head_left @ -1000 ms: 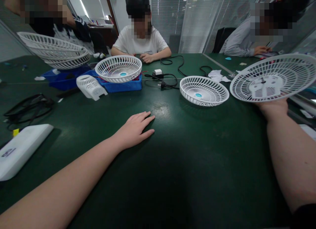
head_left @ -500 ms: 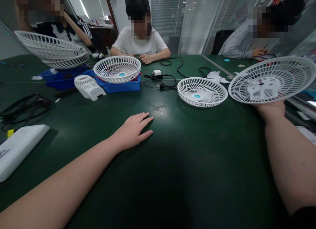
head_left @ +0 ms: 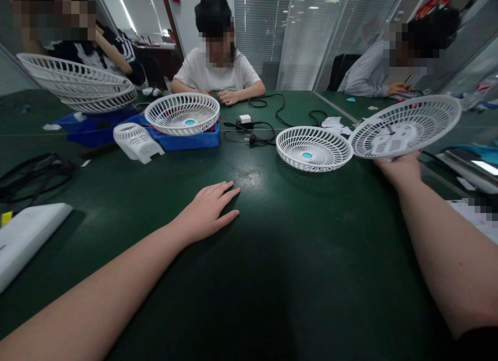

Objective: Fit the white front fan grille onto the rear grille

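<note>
My left hand (head_left: 210,210) lies flat on the green table (head_left: 249,278), fingers spread and holding nothing. Out to the right, my right hand (head_left: 402,169) grips a white fan's rear grille (head_left: 412,125) from below; its fingers are mostly hidden under it. The grille is tilted, with a metal shaft sticking up from the motor mount at its centre. Just left of it sits a white front fan grille (head_left: 315,149) with a light-blue centre, like a shallow bowl. I cannot tell whether the two grilles touch.
Another front grille (head_left: 182,114) rests on a blue tray (head_left: 190,141), beside a white plastic housing (head_left: 136,143). Stacked grilles (head_left: 78,81) stand at far left above a blue bin. Black cables, a plug (head_left: 252,139) and a white box-like part (head_left: 33,236) lie around. Three people sit across the table.
My right hand has moved left with the rear grille, bringing it nearer the front grille. My left hand stays flat in place. The view has shifted slightly.
</note>
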Demonstrator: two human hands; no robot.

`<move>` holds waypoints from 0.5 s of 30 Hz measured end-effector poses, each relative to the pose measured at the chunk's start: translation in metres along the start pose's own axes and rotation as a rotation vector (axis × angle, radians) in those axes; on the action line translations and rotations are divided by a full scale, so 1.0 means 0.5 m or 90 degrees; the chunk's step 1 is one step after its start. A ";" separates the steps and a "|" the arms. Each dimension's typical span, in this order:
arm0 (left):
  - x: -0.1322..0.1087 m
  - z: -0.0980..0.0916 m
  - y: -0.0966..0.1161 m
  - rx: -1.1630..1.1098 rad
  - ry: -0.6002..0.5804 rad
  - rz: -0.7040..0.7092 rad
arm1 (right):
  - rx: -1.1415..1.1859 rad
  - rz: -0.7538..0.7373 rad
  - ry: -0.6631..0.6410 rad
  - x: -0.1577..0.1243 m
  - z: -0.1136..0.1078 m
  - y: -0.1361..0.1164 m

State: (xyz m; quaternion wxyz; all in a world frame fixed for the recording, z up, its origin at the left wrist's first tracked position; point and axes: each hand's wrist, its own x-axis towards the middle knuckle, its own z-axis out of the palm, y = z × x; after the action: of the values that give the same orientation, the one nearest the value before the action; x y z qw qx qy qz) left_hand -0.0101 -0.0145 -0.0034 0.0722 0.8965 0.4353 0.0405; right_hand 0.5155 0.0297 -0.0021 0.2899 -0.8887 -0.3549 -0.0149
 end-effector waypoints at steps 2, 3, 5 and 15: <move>-0.001 0.003 -0.001 0.000 0.008 0.006 | 0.030 0.024 0.001 -0.014 0.011 -0.015; -0.001 0.004 -0.001 0.001 0.012 0.007 | 0.036 0.036 0.008 -0.021 0.018 -0.022; -0.002 0.006 -0.001 0.005 0.023 0.008 | 0.044 0.054 0.020 -0.035 0.031 -0.036; -0.005 0.007 0.003 -0.014 0.044 0.005 | 0.065 -0.040 -0.029 -0.118 0.059 -0.076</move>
State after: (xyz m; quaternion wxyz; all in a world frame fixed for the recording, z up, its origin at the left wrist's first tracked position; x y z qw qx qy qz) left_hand -0.0101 -0.0177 -0.0064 0.0666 0.8956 0.4332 0.0761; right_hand 0.4418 0.0304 -0.0210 0.3259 -0.8614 -0.3892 0.0144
